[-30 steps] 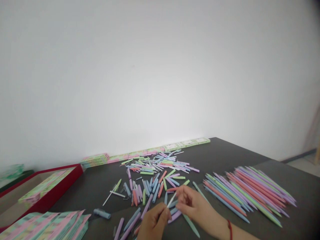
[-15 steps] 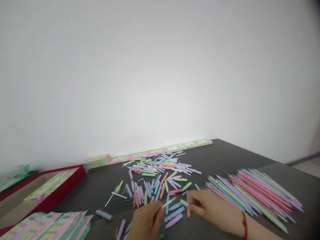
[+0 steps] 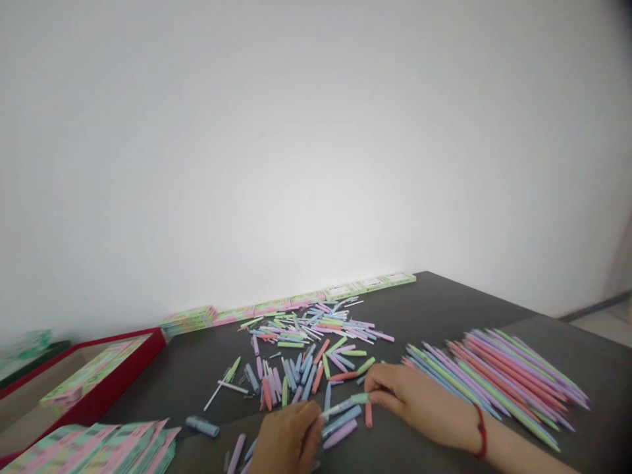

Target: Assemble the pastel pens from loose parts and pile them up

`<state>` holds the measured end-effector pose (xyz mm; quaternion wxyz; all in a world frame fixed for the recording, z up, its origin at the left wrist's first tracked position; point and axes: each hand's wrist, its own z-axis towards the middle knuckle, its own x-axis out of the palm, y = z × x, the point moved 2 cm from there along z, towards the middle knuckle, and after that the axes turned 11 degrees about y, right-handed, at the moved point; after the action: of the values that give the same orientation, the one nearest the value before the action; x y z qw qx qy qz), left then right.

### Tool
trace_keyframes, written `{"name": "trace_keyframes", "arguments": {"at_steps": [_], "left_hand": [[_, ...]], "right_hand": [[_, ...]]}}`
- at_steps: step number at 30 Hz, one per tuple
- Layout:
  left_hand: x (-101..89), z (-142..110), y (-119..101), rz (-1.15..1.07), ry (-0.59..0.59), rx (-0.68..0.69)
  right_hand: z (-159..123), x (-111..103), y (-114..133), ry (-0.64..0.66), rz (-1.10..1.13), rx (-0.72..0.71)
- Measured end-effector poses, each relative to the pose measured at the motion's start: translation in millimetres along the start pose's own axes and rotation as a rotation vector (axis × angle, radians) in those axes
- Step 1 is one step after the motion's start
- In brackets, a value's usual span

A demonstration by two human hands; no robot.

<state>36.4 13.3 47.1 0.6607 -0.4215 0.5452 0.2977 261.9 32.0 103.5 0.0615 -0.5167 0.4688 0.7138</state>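
Low in the middle, my left hand (image 3: 289, 438) pinches the end of a thin white pen refill (image 3: 326, 413). To its right, my right hand (image 3: 395, 393) has thumb and fingers closed on a short pale green pen part (image 3: 360, 398). The refill points toward this green part; a blue pen part (image 3: 342, 407) appears between them, and whether they touch I cannot tell. Just below lie a blue pen barrel (image 3: 342, 422) and a purple one (image 3: 340, 434). A red pen part (image 3: 368, 415) is under my right hand.
Loose pen parts and white refills (image 3: 316, 326) spread over the dark table (image 3: 395, 447). On the right lies a bundle of long pens (image 3: 498, 382). A red box (image 3: 133, 372) and patterned packets (image 3: 103, 447) are at left. Flat cartons (image 3: 306, 299) line the wall.
My right hand has moved slightly left and up with the green part, bringing it closer to the refill. My left hand has barely moved. The whole view has shifted a little.
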Motion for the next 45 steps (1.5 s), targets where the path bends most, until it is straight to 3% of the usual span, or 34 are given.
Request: {"name": "trace_keyframes", "arguments": {"at_steps": [8,21,29,36,40,45], "left_hand": [[1.1,0.0,-0.3,0.066,0.023,0.023],[6.0,3.9,-27.1,0.166,0.333,-0.068],[2.2,3.0,-31.9,0.163,0.388,-0.004],[2.6,-0.1,-24.6,0.177,0.3,0.002],[1.5,0.2,-27.8,0.179,0.317,-0.02],[0.9,1.1,-32.2,0.179,0.359,-0.016]], "right_hand": [[1.9,5.5,-2.0,0.044,-0.02,-0.062],[12.5,53.2,-0.3,0.052,-0.107,-0.021],[13.6,61.8,-9.9,0.114,0.065,0.049],[8.1,48.2,-5.2,0.05,-0.106,0.046],[9.8,51.0,-6.5,0.044,-0.125,0.0],[11.2,56.5,-8.4,0.126,0.068,0.068]]}}
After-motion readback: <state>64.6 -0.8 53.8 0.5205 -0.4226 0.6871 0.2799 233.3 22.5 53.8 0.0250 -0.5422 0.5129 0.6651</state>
